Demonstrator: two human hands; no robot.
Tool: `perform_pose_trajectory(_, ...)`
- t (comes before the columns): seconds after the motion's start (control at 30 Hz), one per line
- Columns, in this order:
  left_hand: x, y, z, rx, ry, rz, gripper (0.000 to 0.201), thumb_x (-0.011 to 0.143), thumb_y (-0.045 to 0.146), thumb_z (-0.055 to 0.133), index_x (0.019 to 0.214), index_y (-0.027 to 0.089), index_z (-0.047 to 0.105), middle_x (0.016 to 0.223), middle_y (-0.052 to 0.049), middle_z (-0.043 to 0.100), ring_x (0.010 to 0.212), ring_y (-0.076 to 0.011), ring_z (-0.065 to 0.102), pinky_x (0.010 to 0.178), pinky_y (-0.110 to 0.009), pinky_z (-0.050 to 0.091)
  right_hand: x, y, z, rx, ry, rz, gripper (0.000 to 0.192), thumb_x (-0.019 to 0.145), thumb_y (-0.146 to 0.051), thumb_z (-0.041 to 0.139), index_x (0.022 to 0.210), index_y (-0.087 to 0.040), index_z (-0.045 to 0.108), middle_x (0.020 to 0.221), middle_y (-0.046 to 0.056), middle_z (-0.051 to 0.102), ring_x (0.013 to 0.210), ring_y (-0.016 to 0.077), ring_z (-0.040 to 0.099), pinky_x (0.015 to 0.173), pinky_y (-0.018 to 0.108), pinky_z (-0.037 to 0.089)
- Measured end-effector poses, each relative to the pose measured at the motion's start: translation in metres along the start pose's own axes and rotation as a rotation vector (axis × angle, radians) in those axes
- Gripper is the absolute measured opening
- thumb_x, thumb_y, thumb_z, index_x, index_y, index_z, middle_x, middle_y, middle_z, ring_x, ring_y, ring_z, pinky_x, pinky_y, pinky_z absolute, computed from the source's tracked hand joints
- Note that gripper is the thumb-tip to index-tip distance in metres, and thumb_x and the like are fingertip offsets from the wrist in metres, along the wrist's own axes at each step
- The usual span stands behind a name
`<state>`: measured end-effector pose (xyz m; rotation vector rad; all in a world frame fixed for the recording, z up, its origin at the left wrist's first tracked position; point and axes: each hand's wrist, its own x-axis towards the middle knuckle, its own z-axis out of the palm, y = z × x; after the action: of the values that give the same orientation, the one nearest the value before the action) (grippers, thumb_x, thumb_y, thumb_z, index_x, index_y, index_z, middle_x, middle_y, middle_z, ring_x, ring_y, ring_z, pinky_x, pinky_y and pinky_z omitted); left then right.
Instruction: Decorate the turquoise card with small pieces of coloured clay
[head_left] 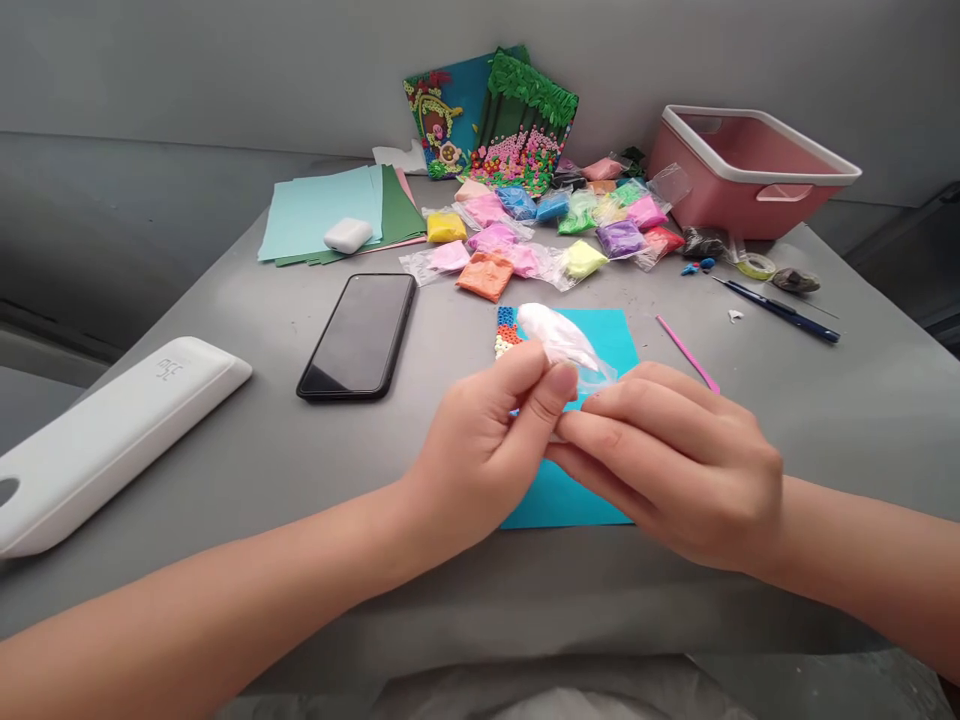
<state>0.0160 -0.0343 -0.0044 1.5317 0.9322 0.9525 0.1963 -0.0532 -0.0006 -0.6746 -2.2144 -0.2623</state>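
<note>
Both hands meet over a blue card point(570, 500) that lies near the table's front edge. My left hand point(487, 430) pinches a clear plastic bag of white modelling clay point(556, 335) between thumb and forefinger. My right hand point(675, 460) is closed on the lower part of the same bag, its fingers touching the left hand. Small blue, orange and cream clay beads point(507, 330) cover the card's upper left corner; the hands hide part of the card. A pink modelling stick point(688, 355) lies just beyond my right hand.
Bagged clay packets point(486, 275) spread across the back, before two decorated cards point(525, 125) and a pink basket point(739, 180). A phone point(358, 335), white device point(120, 440), paper sheets point(322, 205) and earbud case point(348, 235) lie left. A dark blue pen-like tool point(784, 312) lies right.
</note>
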Motion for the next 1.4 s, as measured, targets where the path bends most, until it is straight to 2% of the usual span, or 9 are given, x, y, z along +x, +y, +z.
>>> perform_pose_trajectory(0.17, 0.002, -0.001, 0.002, 0.143, 0.054, 0.106, 0.036, 0.105, 0.035, 0.051, 0.073, 0.024, 0.040, 0.065, 0.004, 0.043, 0.058, -0.0126, 0.038, 0.055, -0.028, 0.033, -0.002, -0.002, 0.000, -0.018, 0.016, 0.010, 0.015, 0.089, -0.006, 0.073, 0.088, -0.020, 0.067, 0.069, 0.004, 0.066, 0.061, 0.0167, 0.058, 0.054, 0.034, 0.051)
perform_pose_trajectory(0.4, 0.002, 0.001, 0.001, 0.169, 0.075, 0.153, 0.031, 0.103, 0.028, 0.053, 0.074, 0.023, 0.046, 0.067, 0.004, 0.048, 0.060, -0.0126, 0.040, 0.056, -0.026, 0.037, -0.001, -0.005, -0.004, 0.042, 0.018, 0.036, 0.021, 0.086, 0.001, 0.070, 0.092, -0.019, 0.065, 0.074, 0.004, 0.068, 0.063, 0.0160, 0.060, 0.058, 0.032, 0.054)
perform_pose_trajectory(0.53, 0.002, -0.002, -0.001, -0.002, 0.053, 0.046, 0.030, 0.105, 0.039, 0.054, 0.080, 0.023, 0.054, 0.063, 0.005, 0.047, 0.052, -0.0108, 0.048, 0.050, -0.024, 0.042, 0.007, 0.000, -0.021, 0.019, 0.020, 0.066, 0.016, 0.091, -0.005, 0.070, 0.098, -0.019, 0.071, 0.087, 0.005, 0.074, 0.078, 0.0143, 0.070, 0.076, 0.026, 0.062)
perform_pose_trajectory(0.77, 0.008, -0.002, -0.004, -0.387, 0.000, -0.096, 0.035, 0.103, 0.046, 0.060, 0.080, 0.020, 0.057, 0.059, 0.007, 0.050, 0.046, -0.0061, 0.049, 0.046, -0.017, 0.047, 0.009, 0.012, -0.021, 0.395, 0.058, 0.271, 0.036, 0.098, -0.005, 0.055, 0.128, -0.021, 0.068, 0.094, 0.004, 0.076, 0.080, 0.0141, 0.073, 0.070, 0.028, 0.065)
perform_pose_trajectory(1.0, 0.007, 0.000, -0.006, -0.457, 0.002, -0.150, 0.035, 0.102, 0.047, 0.062, 0.081, 0.020, 0.059, 0.050, 0.008, 0.048, 0.044, -0.0057, 0.041, 0.045, -0.014, 0.041, 0.010, 0.009, -0.020, 0.646, -0.074, 0.287, 0.005, 0.096, -0.014, 0.070, 0.099, -0.014, 0.074, 0.080, 0.002, 0.077, 0.070, 0.0083, 0.069, 0.067, 0.017, 0.059)
perform_pose_trajectory(1.1, 0.006, -0.001, -0.007, -0.465, -0.001, -0.152, 0.034, 0.100, 0.048, 0.065, 0.081, 0.020, 0.061, 0.049, 0.008, 0.043, 0.045, -0.0063, 0.037, 0.045, -0.014, 0.040, 0.010, 0.007, -0.020, 0.680, -0.092, 0.324, 0.007, 0.091, -0.020, 0.078, 0.088, -0.015, 0.074, 0.071, 0.001, 0.074, 0.064, 0.0089, 0.065, 0.060, 0.019, 0.057)
perform_pose_trajectory(1.17, 0.005, -0.002, -0.007, -0.470, -0.010, -0.143, 0.035, 0.098, 0.050, 0.066, 0.080, 0.021, 0.060, 0.051, 0.008, 0.042, 0.047, -0.0071, 0.038, 0.046, -0.015, 0.041, 0.009, 0.007, -0.018, 0.695, -0.093, 0.321, 0.003, 0.092, -0.016, 0.076, 0.095, -0.016, 0.075, 0.076, 0.001, 0.075, 0.069, 0.0099, 0.068, 0.062, 0.019, 0.058)
perform_pose_trajectory(1.3, 0.004, -0.003, -0.008, -0.458, -0.061, -0.167, 0.038, 0.098, 0.054, 0.065, 0.079, 0.021, 0.059, 0.059, 0.005, 0.051, 0.052, -0.0099, 0.047, 0.050, -0.021, 0.046, 0.005, 0.005, -0.015, 0.761, -0.073, 0.385, 0.037, 0.099, -0.002, 0.052, 0.124, -0.019, 0.073, 0.095, 0.003, 0.078, 0.080, 0.0105, 0.073, 0.065, 0.020, 0.063)
perform_pose_trajectory(1.4, 0.005, -0.002, -0.009, -0.477, -0.069, -0.179, 0.037, 0.102, 0.049, 0.061, 0.080, 0.019, 0.060, 0.070, 0.002, 0.062, 0.057, -0.0097, 0.055, 0.055, -0.021, 0.051, 0.004, 0.005, -0.016, 0.754, -0.045, 0.455, 0.026, 0.098, -0.008, 0.062, 0.117, -0.020, 0.076, 0.089, 0.001, 0.079, 0.073, 0.0096, 0.073, 0.063, 0.020, 0.063)
